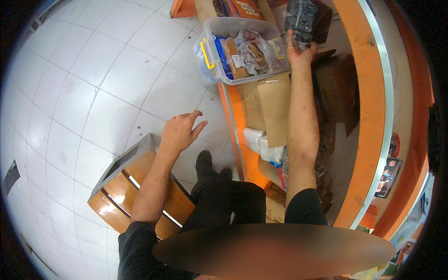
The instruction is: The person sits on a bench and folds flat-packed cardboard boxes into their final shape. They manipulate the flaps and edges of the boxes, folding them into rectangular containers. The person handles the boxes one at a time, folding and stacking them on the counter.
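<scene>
My right arm reaches far forward, and my right hand (301,52) grips the near end of a dark package wrapped in black plastic (300,22). The thumb lies along its left side; the other fingers are partly hidden by it. Just left of that hand stands a clear plastic bin (214,77) with yellow handles, holding a brown packet (232,53), a blue packet and a clear bag (255,53) of brownish contents. Above the tiled floor hovers my left hand (181,133), empty, with thumb and forefinger apart.
A slatted wooden stool (126,193) stands at my left. An orange shelf edge (233,126) runs beside my legs, with cardboard (275,109) and white packages (266,147) behind it. A curved orange counter (368,112) bounds the right, near a small screen (388,177).
</scene>
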Available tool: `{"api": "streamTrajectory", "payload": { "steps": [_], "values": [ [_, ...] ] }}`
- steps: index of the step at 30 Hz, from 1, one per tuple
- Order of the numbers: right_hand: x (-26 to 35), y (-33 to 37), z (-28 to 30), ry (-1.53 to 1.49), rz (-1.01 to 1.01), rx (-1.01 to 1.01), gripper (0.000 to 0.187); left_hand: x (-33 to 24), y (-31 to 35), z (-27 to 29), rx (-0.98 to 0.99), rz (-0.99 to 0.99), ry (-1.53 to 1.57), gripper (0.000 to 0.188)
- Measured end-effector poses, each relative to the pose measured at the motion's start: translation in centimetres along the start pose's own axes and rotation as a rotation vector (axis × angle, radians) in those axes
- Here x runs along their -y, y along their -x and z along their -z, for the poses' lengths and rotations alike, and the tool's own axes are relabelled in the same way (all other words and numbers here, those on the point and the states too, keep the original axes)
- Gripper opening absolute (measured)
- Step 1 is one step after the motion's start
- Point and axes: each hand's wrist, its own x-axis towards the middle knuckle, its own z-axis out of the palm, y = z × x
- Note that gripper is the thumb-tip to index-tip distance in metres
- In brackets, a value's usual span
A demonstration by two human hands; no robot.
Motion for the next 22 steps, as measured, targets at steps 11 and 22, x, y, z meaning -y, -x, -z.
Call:
{"api": "streamTrajectory", "payload": {
  "steps": [11, 22],
  "values": [
    [-4.8, 18.8, 7.8, 0.783, -0.393, 0.021, 0.088, -0.6, -0.2, 0.7, 0.053, 0.027, -0.010, 0.033],
    [14.1, 57.9, 34.1, 1.855, -0.417, -0.215, 0.051, 2.3, -0.7, -1.7, -0.025, 0.041, -0.175, 0.029]
  ]
}}
